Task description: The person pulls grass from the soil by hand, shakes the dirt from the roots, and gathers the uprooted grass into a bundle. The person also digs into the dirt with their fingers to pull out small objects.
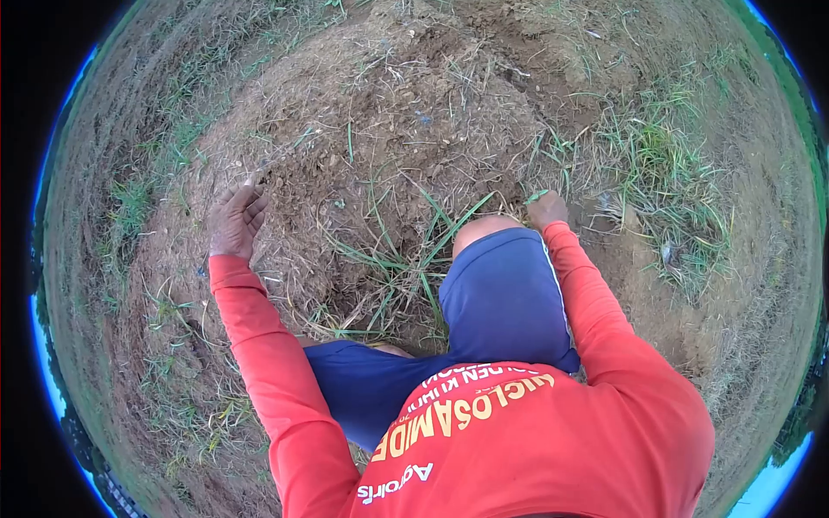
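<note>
My left hand [238,219] is held over bare soil on the left, with its fingers curled in and a small pale spot at the fingertips. Whether that spot is a held thing or a nail I cannot make out. Beside my raised knee, my right hand [547,210] is closed low over the ground, a bit of green leaf [537,197] showing at its fingers. Between my hands a tuft of long-bladed grass [399,266] spreads out of the soil in front of my legs.
Dry brown soil [389,129] with clods and straw lies ahead. A thick clump of green grass [661,164] grows on the right, and thinner grass [131,205] on the left. My knee in blue shorts [505,293] stands up close to my right arm.
</note>
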Demonstrator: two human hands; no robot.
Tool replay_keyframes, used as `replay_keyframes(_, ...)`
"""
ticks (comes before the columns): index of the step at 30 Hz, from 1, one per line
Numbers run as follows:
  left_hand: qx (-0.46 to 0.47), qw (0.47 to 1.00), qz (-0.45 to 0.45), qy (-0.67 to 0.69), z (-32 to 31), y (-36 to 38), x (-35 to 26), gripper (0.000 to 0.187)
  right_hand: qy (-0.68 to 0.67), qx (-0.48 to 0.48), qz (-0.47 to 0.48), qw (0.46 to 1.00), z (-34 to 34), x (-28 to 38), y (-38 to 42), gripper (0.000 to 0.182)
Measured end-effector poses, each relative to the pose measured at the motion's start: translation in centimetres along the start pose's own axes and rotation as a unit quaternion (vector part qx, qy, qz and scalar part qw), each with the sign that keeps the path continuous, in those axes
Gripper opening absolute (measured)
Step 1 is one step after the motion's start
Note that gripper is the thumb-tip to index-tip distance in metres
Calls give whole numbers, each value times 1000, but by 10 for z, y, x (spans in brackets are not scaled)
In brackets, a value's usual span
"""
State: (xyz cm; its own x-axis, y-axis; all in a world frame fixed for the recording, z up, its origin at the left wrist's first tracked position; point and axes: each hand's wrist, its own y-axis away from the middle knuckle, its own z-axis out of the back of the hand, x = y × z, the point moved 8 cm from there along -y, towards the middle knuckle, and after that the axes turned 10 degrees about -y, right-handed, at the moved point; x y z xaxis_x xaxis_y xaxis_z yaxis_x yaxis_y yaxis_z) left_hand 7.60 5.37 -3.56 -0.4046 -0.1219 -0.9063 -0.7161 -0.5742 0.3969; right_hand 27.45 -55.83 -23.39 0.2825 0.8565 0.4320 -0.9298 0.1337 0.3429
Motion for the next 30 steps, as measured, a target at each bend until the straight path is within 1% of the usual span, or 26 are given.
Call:
replay_keyframes(3, 5, 1000, 13, -28, 5, 0, 3, 19, 18, -17, 5, 1000, 32, -7, -6, 35)
replay_keyframes(5, 20, 999, 22, -32, 10, -9, 12, 20, -42, -10, 32, 999, 87, 21, 17, 32)
replay_keyframes(6, 16, 999, 26, -36, 8, -12, 16, 19, -183, 40, 12, 982, 88, 14, 17, 30)
replay_keyframes(7, 10, 999, 22, -36, 5, -14, 15, 18, -323, 86, 2, 943, 91, 15, 13, 28)
replay_keyframes(8, 5, 999, 17, -36, 1, -16, 12, 17, -455, 129, -5, 881, 96, 17, 10, 26)
replay_keyframes(10, 35, 999, 22, -34, -17, -16, 9, 17, -463, 137, -7, 875, 102, 15, 20, 22)
replay_keyframes(11, 40, 999, 14, -32, -27, -17, 6, 16, -464, 146, 8, 874, 108, 30, 12, 23)
replay_keyframes(12, 44, 998, 14, -36, -34, -16, 7, 16, -475, 159, 28, 865, 112, 42, 9, 23)
replay_keyframes(14, 50, 998, 15, -48, -41, -19, 11, 13, -503, 186, 46, 843, 110, 50, 27, 23)
replay_keyframes(16, 77, 996, 5, -51, -65, -22, 8, 11, -549, 246, 13, 798, 97, 53, 32, 23)
replay_keyframes(17, 100, 992, 10, -75, -80, -23, 9, 9, -572, 276, -3, 772, 92, 60, 39, 23)
replay_keyframes(18, 124, 987, -3, -104, -103, -22, 7, 9, -525, 254, -9, 812, 85, 59, 37, 22)
replay_keyframes(19, 145, 979, -8, -142, -121, -14, 6, 9, -319, 208, 44, 924, 77, 58, 26, 23)
replay_keyframes(20, 151, 974, -19, -171, -142, 0, -2, 10, -296, 223, 88, 925, 76, 73, 36, 26)
replay_keyframes(22, 165, 961, -39, -217, -166, 6, -10, 13, -293, 288, 71, 909, 67, 84, 53, 22)
replay_keyframes(24, 178, 949, -54, -254, -173, 2, -1, 15, -390, 283, 35, 876, 86, 65, 52, 22)
replay_keyframes(25, 183, 954, -54, -231, -167, -8, 7, 20, -434, 284, 19, 855, 97, 51, 51, 23)
replay_keyframes(26, 170, 962, -40, -212, -161, -10, 7, 21, -476, 242, 4, 845, 122, 27, 42, 22)
replay_keyframes(27, 157, 968, -25, -194, -154, -11, 7, 24, -543, 189, -22, 818, 147, -7, 33, 22)
replay_keyframes(28, 144, 974, -10, -174, -149, -12, 7, 26, -661, 136, -21, 738, 173, -42, 24, 29)
replay_keyframes(29, 122, 982, -16, -143, -143, -15, 8, 33, -803, 93, 40, 587, 212, -51, 32, 37)
replay_keyframes(30, 111, 980, -32, -163, -140, -20, 9, 37, -888, -51, 4, 458, 232, -79, 34, 36)
